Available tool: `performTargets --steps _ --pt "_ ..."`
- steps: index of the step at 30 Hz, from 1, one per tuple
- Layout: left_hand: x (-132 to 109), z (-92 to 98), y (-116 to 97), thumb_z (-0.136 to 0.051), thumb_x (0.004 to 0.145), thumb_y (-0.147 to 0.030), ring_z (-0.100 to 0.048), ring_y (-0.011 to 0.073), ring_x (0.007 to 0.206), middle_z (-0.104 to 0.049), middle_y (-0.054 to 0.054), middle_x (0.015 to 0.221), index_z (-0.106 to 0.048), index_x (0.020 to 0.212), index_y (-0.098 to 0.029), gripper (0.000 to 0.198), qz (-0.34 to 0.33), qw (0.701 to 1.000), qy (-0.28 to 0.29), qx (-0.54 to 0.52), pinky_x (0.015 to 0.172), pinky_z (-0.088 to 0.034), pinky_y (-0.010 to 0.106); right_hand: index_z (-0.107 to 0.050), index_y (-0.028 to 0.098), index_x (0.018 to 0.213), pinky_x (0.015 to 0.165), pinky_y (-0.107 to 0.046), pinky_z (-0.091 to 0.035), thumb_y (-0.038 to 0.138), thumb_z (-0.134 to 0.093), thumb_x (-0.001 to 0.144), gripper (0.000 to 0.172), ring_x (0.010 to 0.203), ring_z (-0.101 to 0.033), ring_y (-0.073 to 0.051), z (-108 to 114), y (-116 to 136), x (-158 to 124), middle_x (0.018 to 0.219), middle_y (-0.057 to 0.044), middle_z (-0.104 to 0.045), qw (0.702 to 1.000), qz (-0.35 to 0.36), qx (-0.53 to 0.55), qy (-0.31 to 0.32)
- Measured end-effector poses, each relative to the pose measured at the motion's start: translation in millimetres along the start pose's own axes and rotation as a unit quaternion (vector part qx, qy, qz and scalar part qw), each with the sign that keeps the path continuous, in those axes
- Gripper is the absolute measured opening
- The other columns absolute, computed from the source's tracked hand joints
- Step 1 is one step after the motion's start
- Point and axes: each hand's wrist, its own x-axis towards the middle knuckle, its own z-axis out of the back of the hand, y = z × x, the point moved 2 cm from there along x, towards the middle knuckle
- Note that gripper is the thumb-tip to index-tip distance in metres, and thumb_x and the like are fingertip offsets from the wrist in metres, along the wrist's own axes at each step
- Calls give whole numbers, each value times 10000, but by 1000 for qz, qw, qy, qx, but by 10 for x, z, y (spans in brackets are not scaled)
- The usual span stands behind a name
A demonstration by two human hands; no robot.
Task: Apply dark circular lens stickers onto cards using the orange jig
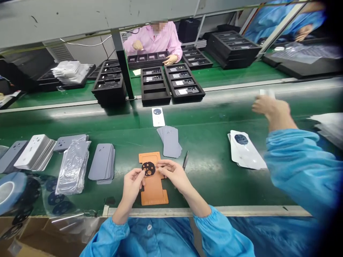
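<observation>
A round black piece with several holes (148, 169) is held between my two hands, above an orange fixture (154, 192) on the green bench. My left hand (133, 184) pinches its left edge between thumb and fingertips. On its right edge, my right hand (173, 174) has its thumb and fingers closed. Dark tweezers (185, 160) lie just right of the fixture. Behind the fixture rests a fanned stack of grey phone-shaped sheets (170, 143). Farther back lies a white panel with a dark round camera area (158, 119).
Left are grey sheets (101, 162), plastic-wrapped panels (72, 167), white panels (33, 151) and a tape roll (9, 191). A co-worker's arm (278, 114) reaches in at right, near white panels (248, 151). Black trays (186, 84) stand behind, before a person in pink (154, 43).
</observation>
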Motion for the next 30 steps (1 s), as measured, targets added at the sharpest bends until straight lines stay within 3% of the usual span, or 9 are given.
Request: performTargets --steps 6,11,16,19,23,26,30 --pt "75 74 -64 -744 766 -473 -463 74 412 -609 -7 556 -657 747 -150 336 14 999 45 19 421 -333 192 -759 163 994 730 -322 -537 460 -784 765 375 778 -689 -186 -162 57 147 915 -86 -778 995 38 -95 16" --pt "96 166 -58 -746 754 -410 -504 89 425 -657 27 611 -688 732 -143 273 34 991 109 74 450 -374 208 -796 161 939 676 -317 -533 413 -746 795 295 719 -685 -197 -259 207 160 819 -72 -773 978 33 -196 57" --pt "218 274 -119 -705 773 -406 -471 93 430 -606 9 550 -702 752 -134 273 23 988 123 95 461 -342 213 -812 173 933 634 -289 -509 332 -690 830 226 693 -662 -180 -313 289 137 859 -67 -781 951 43 -292 91" --pt "303 312 -172 -686 776 -386 -474 94 453 -590 0 546 -698 779 -127 260 24 982 148 115 479 -345 212 -818 194 954 641 -285 -504 322 -653 859 230 709 -657 -177 -331 329 106 890 -62 -780 942 60 -316 100" --pt "391 323 -239 -664 771 -331 -512 106 508 -639 24 602 -710 759 -128 208 20 962 203 183 487 -334 209 -820 206 976 752 -315 -535 352 -647 877 247 872 -692 -222 -330 391 87 1008 -80 -778 945 72 -306 94" --pt "453 314 -290 -660 766 -323 -511 110 518 -653 30 612 -725 732 -131 204 17 948 233 214 482 -322 216 -824 209 973 716 -311 -523 350 -679 854 234 812 -683 -211 -325 398 95 975 -77 -780 942 55 -319 89" --pt "554 314 -325 -667 757 -348 -521 113 533 -693 47 676 -744 749 -126 235 6 952 230 200 494 -348 224 -828 216 941 643 -286 -468 279 -664 841 203 703 -610 -166 -340 371 102 880 -48 -772 934 64 -339 97"
